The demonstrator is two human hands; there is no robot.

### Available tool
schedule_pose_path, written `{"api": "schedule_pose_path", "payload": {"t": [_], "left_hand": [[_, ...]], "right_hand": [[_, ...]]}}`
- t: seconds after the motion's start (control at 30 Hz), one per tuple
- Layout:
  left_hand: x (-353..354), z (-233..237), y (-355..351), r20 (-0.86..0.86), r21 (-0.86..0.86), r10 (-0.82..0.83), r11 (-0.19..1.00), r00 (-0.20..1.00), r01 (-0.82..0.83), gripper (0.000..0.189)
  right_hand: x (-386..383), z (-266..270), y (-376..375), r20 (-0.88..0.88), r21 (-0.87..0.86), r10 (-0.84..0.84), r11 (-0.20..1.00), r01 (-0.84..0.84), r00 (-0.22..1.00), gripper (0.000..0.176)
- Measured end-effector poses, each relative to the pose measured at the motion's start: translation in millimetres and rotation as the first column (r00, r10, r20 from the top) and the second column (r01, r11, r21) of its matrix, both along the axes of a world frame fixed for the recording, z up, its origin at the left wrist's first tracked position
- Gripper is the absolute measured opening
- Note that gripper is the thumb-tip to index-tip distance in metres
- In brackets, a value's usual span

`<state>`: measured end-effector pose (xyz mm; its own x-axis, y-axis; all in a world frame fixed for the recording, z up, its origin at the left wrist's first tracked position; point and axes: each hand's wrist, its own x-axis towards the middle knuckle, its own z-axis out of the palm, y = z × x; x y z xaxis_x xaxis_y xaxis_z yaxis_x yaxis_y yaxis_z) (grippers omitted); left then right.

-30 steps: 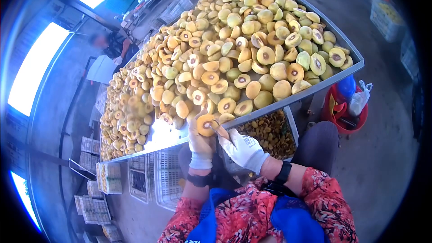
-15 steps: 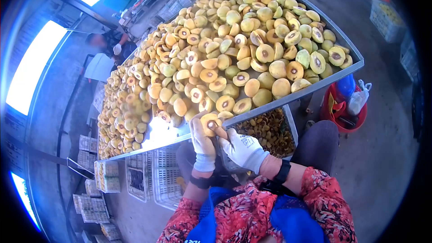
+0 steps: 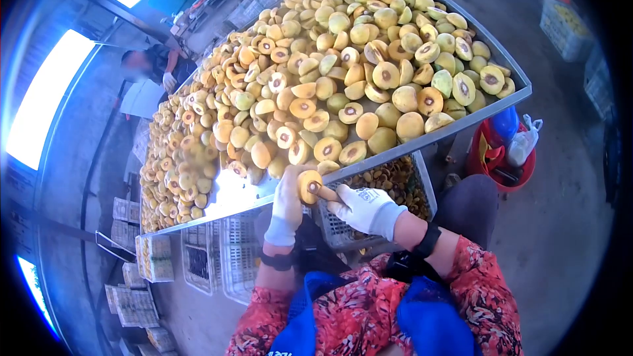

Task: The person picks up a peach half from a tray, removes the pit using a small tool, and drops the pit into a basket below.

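Note:
In my gloved left hand [image 3: 287, 201] a halved yellow peach [image 3: 307, 186] is gripped, just below the front edge of the metal table [image 3: 422, 142]. My gloved right hand [image 3: 364, 209] is closed around a short brown-handled tool [image 3: 326, 192], which points left at the pit area in the middle of the peach half. The tool's tip is hidden at the fruit. Many peach halves [image 3: 366, 125] are heaped on the table above my hands, several with brown pit centres showing.
Below the table edge stands a crate [image 3: 428, 188] with brown pits or scraps [image 3: 395, 184]. White plastic crates [image 3: 237, 250] are at the lower left. To the right is a red bucket [image 3: 504, 181] with bags. Another person [image 3: 155, 66] works at the far left.
My left hand has turned the peach half so its cut face points more to the right. Both hands stay close together, and the tool remains at its centre.

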<state>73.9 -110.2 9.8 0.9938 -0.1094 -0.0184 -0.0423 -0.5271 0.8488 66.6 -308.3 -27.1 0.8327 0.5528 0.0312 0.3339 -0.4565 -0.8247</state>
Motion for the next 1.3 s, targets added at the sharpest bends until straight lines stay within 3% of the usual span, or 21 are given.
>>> {"api": "schedule_pose_path", "payload": {"t": [0.03, 0.07, 0.13, 0.17, 0.27, 0.33, 0.4, 0.47, 0.53, 0.57, 0.73, 0.8, 0.87, 0.93, 0.97, 1.0, 1.07, 1.1, 1.13, 1.23, 1.3], "left_hand": [[-4.4, 3.9, -6.7, -0.082, -0.329, 0.084, 0.938, 0.993, -0.106, 0.039], [-7.7, -1.7, -13.5, -0.075, -0.327, 0.074, 0.94, 0.994, -0.095, 0.039], [-13.7, -19.7, -29.4, 0.314, -0.481, 0.283, 0.871, 0.907, -0.105, 0.043], [-10.1, -34.0, -32.1, 0.506, -0.315, 0.31, 0.935, 0.805, -0.162, 0.058], [-9.7, -45.0, -18.1, 0.59, -0.164, 0.242, 0.97, 0.77, -0.179, 0.056], [-9.2, -42.1, -20.6, 0.526, -0.32, 0.349, 0.926, 0.776, -0.2, 0.051], [-14.1, -14.4, -24.3, 0.228, -0.454, 0.287, 0.877, 0.93, -0.159, 0.051], [-13.3, -10.7, -23.2, 0.163, -0.433, 0.27, 0.884, 0.949, -0.177, 0.057], [-12.1, -15.8, -10.6, 0.029, -0.387, 0.084, 0.92, 0.996, -0.066, 0.062], [-12.4, -16.6, -5.3, 0.029, -0.432, 0.041, 0.901, 0.999, -0.024, 0.059], [-17.1, -25.9, -20.2, -0.051, -0.646, 0.33, 0.709, 0.942, -0.284, 0.059], [-19.4, -28.0, -21.3, 0.034, -0.608, 0.471, 0.71, 0.881, -0.356, 0.06], [-18.6, -31.1, -19.1, 0.094, -0.586, 0.468, 0.739, 0.879, -0.331, 0.061], [-22.3, -24.9, -18.2, 0.151, -0.555, 0.462, 0.771, 0.874, -0.311, 0.063], [-25.5, -12.8, -21.8, -0.028, -0.662, 0.435, 0.667, 0.9, -0.343, 0.063], [-25.7, -5.7, -23.8, -0.195, -0.746, 0.372, 0.545, 0.908, -0.383, 0.064], [-27.1, -13.6, -17.2, -0.195, -0.777, 0.348, 0.515, 0.917, -0.361, 0.061], [-27.4, -15.8, -14.2, -0.265, -0.822, 0.303, 0.426, 0.916, -0.378, 0.059], [-27.1, -19.3, -11.0, -0.329, -0.855, 0.248, 0.332, 0.911, -0.399, 0.058], [-21.3, -18.9, 7.1, -0.454, -0.856, 0.211, 0.167, 0.866, -0.489, 0.055], [-19.7, -17.0, 28.3, -0.492, -0.85, 0.28, 0.052, 0.825, -0.524, 0.052]], "right_hand": [[-0.9, -15.3, 5.6, 0.083, 0.175, -0.066, 0.983, 0.05, 0.994, 0.039], [-0.9, -7.2, 4.2, 0.089, 0.178, -0.076, 0.982, 0.059, 0.993, 0.039], [-5.2, 15.9, 1.4, -0.59, 0.486, 0.209, 0.864, 0.136, 0.78, 0.048], [-7.3, 16.3, 1.6, -0.676, 0.54, 0.311, 0.826, 0.162, 0.668, 0.047], [-13.7, 15.4, 5.0, -0.657, 0.561, 0.321, 0.813, 0.157, 0.682, 0.046], [-6.4, 21.7, -3.1, -0.568, 0.47, 0.285, 0.882, 0.02, 0.772, 0.047], [0.3, 27.5, -13.9, -0.332, 0.206, 0.269, 0.956, -0.208, 0.904, 0.048], [-1.5, 5.8, -7.9, -0.171, 0.288, 0.261, 0.935, -0.205, 0.95, 0.045], [-3.9, 13.4, -11.1, -0.69, 0.579, 0.517, 0.814, -0.043, 0.506, 0.038], [-6.9, 5.0, -9.0, -0.689, 0.671, 0.594, 0.739, 0.057, 0.414, 0.037], [-18.2, -9.9, 16.4, -0.688, 0.698, 0.62, 0.707, 0.111, 0.378, 0.033], [-24.7, -3.0, 23.1, -0.608, 0.745, 0.548, 0.643, 0.175, 0.574, 0.033], [-12.9, -11.1, 16.8, -0.681, 0.671, 0.559, 0.735, 0.099, 0.473, 0.033], [-0.9, -19.4, 17.6, -0.61, 0.789, 0.792, 0.608, 0.087, -0.009, 0.033], [4.3, -28.4, 21.2, -0.518, 0.855, 0.855, 0.518, -0.003, -0.014, 0.05], [-3.0, -24.3, 25.9, -0.521, 0.853, 0.853, 0.521, -0.013, -0.013, 0.05], [-30.0, -15.7, 40.7, -0.444, 0.704, 0.439, 0.71, 0.0, 0.781, 0.057], [-24.8, -19.7, 38.7, -0.22, 0.528, 0.302, 0.837, -0.147, 0.927, 0.053], [-23.6, -18.5, 36.4, -0.218, 0.528, 0.306, 0.836, -0.151, 0.927, 0.053], [-18.8, -17.2, 29.6, -0.052, -0.01, 0.408, 0.913, -0.409, 0.912, 0.052], [-21.0, -25.1, 28.6, -0.123, -0.084, 0.314, 0.942, -0.325, 0.941, 0.054]]}}
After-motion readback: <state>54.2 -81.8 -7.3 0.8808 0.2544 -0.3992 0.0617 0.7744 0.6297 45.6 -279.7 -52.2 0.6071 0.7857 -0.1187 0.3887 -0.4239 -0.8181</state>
